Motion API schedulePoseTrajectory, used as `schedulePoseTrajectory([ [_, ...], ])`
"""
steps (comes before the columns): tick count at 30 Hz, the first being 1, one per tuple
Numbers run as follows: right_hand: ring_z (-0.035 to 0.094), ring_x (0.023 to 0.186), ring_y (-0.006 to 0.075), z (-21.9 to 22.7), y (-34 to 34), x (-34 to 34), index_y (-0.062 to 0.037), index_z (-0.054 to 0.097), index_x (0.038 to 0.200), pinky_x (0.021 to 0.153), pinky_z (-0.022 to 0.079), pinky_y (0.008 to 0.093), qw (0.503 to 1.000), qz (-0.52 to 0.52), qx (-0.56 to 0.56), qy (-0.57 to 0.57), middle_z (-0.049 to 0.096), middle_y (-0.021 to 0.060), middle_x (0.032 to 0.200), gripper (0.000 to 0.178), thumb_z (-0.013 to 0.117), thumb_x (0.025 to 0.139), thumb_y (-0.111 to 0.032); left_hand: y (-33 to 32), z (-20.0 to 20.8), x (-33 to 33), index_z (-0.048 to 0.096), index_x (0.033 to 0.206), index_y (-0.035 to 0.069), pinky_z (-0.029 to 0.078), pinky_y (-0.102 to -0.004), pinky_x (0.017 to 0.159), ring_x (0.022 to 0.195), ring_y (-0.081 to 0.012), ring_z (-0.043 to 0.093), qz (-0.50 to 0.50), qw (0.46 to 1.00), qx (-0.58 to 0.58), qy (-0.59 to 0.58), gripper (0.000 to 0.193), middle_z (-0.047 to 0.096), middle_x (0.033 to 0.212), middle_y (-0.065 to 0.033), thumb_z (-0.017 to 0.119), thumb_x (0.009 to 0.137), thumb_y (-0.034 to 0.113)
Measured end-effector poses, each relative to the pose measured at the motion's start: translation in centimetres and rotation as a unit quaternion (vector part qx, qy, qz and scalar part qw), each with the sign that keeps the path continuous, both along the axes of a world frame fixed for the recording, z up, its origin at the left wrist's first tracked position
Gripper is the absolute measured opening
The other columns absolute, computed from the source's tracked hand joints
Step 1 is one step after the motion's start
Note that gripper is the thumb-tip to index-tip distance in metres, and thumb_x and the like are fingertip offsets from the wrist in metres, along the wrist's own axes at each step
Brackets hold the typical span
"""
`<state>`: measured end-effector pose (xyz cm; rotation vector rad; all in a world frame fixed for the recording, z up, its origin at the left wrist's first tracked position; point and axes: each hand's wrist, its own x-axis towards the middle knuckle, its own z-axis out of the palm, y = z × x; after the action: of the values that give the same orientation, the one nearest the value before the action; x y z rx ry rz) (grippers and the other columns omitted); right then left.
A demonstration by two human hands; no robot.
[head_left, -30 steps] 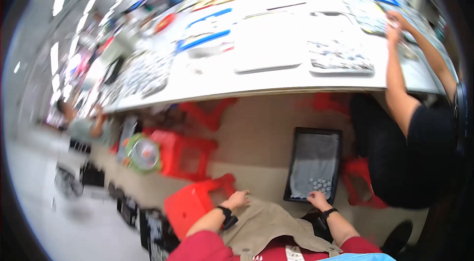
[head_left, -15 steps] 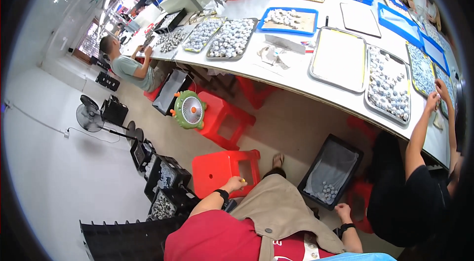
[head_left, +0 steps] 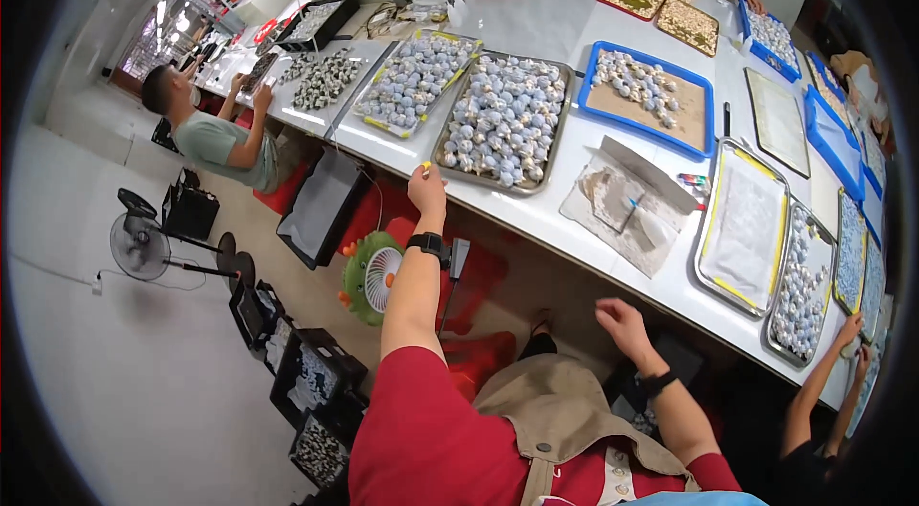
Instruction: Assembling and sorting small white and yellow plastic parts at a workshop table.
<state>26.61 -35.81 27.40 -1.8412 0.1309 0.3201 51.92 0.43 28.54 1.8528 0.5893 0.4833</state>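
Note:
My left hand point(head_left: 428, 192) reaches out to the table's near edge, beside a metal tray point(head_left: 529, 188) heaped with small blue-and-white round pieces point(head_left: 505, 118). Its fingers are closed on a small yellow object point(head_left: 426, 165), too small to make out in kind. My right hand point(head_left: 624, 326) hangs in front of the table edge, loosely curled with fingers a little apart, and nothing shows in it. On the table nearest to it lies a grey cardboard piece point(head_left: 622, 209) with scraps on it.
Another yellow-edged tray point(head_left: 392, 128) of similar pieces and a blue tray point(head_left: 704, 137) stand nearby. Below are a green fan point(head_left: 369, 276), red stools point(head_left: 479, 362) and black crates point(head_left: 311, 372). A co-worker point(head_left: 220, 137) sits at left; another person's hands point(head_left: 852, 338) work at right.
I have moved closer to the table. My left hand has gone forward from over the red stool to the tray's edge, still pinching the yellow object. My right hand has risen and moved forward.

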Motion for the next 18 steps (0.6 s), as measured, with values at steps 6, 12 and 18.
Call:
schedulePoseTrajectory([
  [6, 0.055, 0.078, 0.0089, 2.5, 5.8, 13.5, 0.0015, 0.057, 0.099, 0.069, 0.045, 0.0223, 0.991, -0.059, 0.119, 0.018, 0.062, 0.0064, 0.085, 0.025, 0.057, 0.081, -0.016, 1.1, -2.0, 7.6, 0.059, 0.099, 0.003, 0.045, -0.0397, 0.071, 0.08, -0.0326, 0.058, 0.004, 0.979, 0.192, 0.065, 0.032, 0.063, 0.085, -0.0153, 0.053, 0.077, 0.025],
  [12, 0.051, 0.099, 0.0366, -1.7, 12.7, 25.1, 0.0059, 0.044, 0.112, 0.084, 0.041, 0.0421, 0.98, -0.121, -0.13, -0.088, 0.051, 0.0272, 0.106, 0.039, 0.045, 0.08, -0.016, 8.5, -8.8, 15.7, 0.053, 0.076, 0.001, 0.039, -0.0343, 0.058, 0.064, -0.0185, 0.046, -0.2, 0.977, 0.077, 0.007, 0.02, 0.051, 0.066, -0.0058, 0.044, 0.083, 0.016],
  [18, 0.051, 0.082, 0.0418, -0.5, 13.3, 29.4, 0.0065, 0.05, 0.096, 0.075, 0.039, 0.048, 0.927, -0.356, -0.022, -0.112, 0.055, 0.0269, 0.083, 0.028, 0.04, 0.083, -0.016, 5.5, -7.0, 20.2, 0.055, 0.085, 0.006, 0.041, -0.0325, 0.054, 0.061, -0.0163, 0.046, -0.193, 0.961, -0.107, 0.168, 0.024, 0.048, 0.07, -0.0026, 0.045, 0.087, 0.028],
])
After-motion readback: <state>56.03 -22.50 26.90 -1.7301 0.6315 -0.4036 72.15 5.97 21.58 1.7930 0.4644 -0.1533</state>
